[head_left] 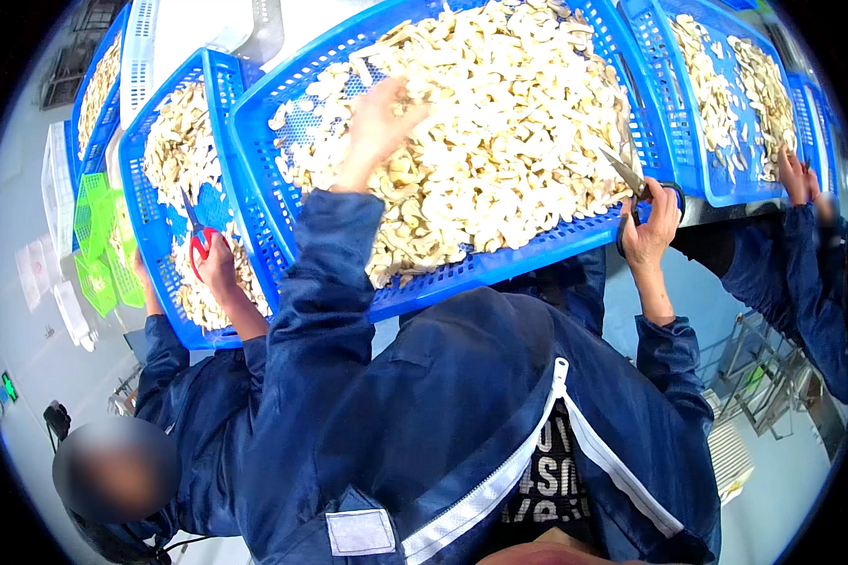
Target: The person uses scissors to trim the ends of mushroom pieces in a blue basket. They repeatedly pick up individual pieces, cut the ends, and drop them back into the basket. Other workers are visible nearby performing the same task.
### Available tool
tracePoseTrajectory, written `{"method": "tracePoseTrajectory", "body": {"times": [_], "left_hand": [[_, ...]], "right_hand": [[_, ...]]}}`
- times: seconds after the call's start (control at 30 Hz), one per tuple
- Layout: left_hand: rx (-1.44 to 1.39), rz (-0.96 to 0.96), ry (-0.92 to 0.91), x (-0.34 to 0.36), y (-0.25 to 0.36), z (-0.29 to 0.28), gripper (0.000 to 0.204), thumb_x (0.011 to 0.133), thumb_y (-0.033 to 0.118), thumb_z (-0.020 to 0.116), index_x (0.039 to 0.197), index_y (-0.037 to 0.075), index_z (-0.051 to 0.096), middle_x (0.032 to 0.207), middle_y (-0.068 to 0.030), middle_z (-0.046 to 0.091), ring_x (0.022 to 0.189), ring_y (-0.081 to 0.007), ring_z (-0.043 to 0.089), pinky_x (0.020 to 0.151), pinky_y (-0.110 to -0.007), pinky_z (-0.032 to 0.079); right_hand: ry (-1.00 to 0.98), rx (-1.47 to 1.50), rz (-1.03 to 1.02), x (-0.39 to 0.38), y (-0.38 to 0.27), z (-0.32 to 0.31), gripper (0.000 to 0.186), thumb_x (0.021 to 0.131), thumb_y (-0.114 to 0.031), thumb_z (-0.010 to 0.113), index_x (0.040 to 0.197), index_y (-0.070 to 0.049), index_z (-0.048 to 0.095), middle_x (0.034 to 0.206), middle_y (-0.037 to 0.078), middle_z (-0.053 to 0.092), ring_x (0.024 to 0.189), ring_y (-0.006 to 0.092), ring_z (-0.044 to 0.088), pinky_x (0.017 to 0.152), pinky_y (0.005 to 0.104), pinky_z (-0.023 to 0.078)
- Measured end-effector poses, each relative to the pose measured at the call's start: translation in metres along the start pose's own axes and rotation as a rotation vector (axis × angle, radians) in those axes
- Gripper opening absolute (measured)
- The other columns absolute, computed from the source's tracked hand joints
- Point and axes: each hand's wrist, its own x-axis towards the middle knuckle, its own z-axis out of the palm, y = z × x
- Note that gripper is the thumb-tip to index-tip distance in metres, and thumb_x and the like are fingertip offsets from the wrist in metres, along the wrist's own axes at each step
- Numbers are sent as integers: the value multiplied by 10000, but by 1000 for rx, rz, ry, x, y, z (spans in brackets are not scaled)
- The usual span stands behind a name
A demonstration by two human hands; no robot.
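Observation:
A large blue perforated tray (424, 282) in front of me bears a thick layer of pale, curved slices (509, 132) that look like cut mushroom. My right hand (652, 231) is at the tray's near right edge, closed around the black handles of a pair of scissors (624, 172). The metal blades are parted and point up and left over the slices. Toward the far left of the same tray, my left hand (379, 122) is just over or on the slices, its fingers apart and slightly blurred. I see nothing held in it.
On the left, a co-worker's hand (219, 264) holds red-handled scissors (198, 247) over another blue tray (198, 337). At right, another person's hand (793, 177) is by a further blue tray (716, 198) of slices. Green baskets (94, 212) are at far left.

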Motion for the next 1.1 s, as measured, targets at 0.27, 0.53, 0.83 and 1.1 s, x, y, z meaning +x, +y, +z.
{"method": "tracePoseTrajectory", "body": {"times": [0.27,0.53,0.83,1.1], "left_hand": [[205,320,-200,-68,109,11,554,788,372,665,1283,160,536,1277,-105,529,1187,-332,414,961,-395,396],[-100,-186,-20,-8,28,-46,266,821,171,648,1083,127,667,850,-70,662,578,-97,572,516,-251,459],[288,93,-18,21,8,-11,174,743,157,658,901,85,654,825,-104,561,792,-278,578,712,-365,466],[-1087,-261,48,-26,55,-37,125,866,92,606,943,-2,576,918,-92,647,839,-185,641,645,-234,492]], "right_hand": [[-26,-8,-5,1,-4,-2,460,688,-122,685,1121,-68,541,853,75,508,799,252,509,708,363,355],[-10,-24,-7,1,-3,-6,450,695,-118,676,1121,-68,540,843,77,497,795,253,503,700,366,349],[0,-3,-10,0,-4,-3,477,702,-124,683,1151,-69,533,847,89,496,788,266,504,702,369,353],[41,347,256,9,-44,-20,454,772,-91,702,1187,-40,526,973,64,557,854,162,538,779,299,435]]}}
